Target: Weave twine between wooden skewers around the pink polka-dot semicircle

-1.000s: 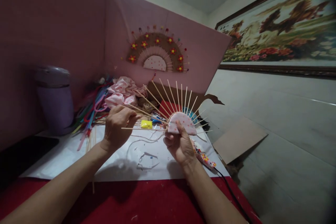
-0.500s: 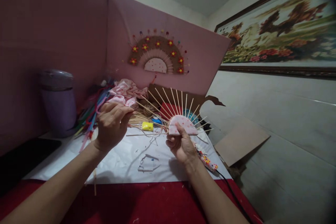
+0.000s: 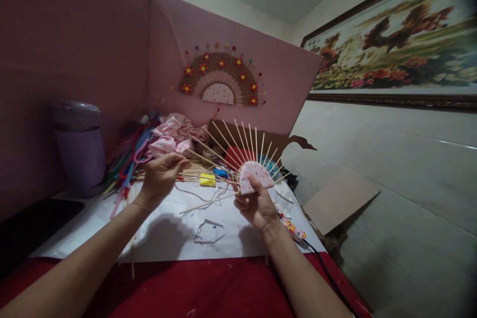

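My right hand [image 3: 257,203] grips a half-round piece covered in white cloth with pink dots, thumb pressed on its face. Thin wooden sticks fan out from its curved edge, making a fan frame [image 3: 257,177]. My left hand [image 3: 162,176] is raised to the left of the sticks, thumb and fingers pinched together. What it pinches, if anything, is too small to make out. A thin brown cord [image 3: 194,192] loops below and to the right of that hand, above or on the white table covering [image 3: 160,238].
A finished-looking fan with red flowers [image 3: 221,63] is fixed to the pink board. Behind my hands lie pink dotted cloth [image 3: 173,129], a yellow packet [image 3: 207,180] and loose sticks. A purple bin [image 3: 80,156] stands left; a flower-patterned corded tool [image 3: 292,227] lies right.
The fan frame has turned slightly, its lowest left stick now slanting downward. My left hand has shifted a little downward, still pinched. The view has moved slightly.
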`<state>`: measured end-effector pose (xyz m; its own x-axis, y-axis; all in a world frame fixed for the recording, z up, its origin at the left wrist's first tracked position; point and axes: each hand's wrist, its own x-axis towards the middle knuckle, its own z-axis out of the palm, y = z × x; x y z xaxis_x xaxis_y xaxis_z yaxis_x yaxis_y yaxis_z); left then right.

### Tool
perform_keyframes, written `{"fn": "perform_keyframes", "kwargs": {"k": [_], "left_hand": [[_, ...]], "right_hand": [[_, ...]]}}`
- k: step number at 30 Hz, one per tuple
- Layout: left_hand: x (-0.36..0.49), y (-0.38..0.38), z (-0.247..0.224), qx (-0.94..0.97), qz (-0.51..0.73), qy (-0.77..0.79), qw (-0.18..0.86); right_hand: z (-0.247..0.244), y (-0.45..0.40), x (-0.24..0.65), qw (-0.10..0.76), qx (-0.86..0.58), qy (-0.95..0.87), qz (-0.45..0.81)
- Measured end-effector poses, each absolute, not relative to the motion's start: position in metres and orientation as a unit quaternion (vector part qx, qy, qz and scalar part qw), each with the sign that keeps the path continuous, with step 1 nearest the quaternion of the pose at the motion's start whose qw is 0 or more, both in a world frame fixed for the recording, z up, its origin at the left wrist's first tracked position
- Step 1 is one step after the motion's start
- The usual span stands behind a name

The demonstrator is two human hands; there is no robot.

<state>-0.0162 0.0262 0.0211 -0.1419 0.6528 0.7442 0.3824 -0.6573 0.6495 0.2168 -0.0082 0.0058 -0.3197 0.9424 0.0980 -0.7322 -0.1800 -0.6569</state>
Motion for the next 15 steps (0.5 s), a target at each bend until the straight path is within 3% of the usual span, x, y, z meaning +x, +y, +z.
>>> {"fn": "perform_keyframes", "kwargs": {"k": [10,15], "left_hand": [[0.001,0.029,-0.005,0.727,0.483,0.488,-0.014],[0.005,0.032,-0.014,0.739,0.49,0.454,-0.084]], "right_hand": [[0.008,-0.032,0.193,0.477,-0.125,-0.333,0.803],[0.008,-0.039,0.188,0.461,-0.15,-0.307,0.819]]}}
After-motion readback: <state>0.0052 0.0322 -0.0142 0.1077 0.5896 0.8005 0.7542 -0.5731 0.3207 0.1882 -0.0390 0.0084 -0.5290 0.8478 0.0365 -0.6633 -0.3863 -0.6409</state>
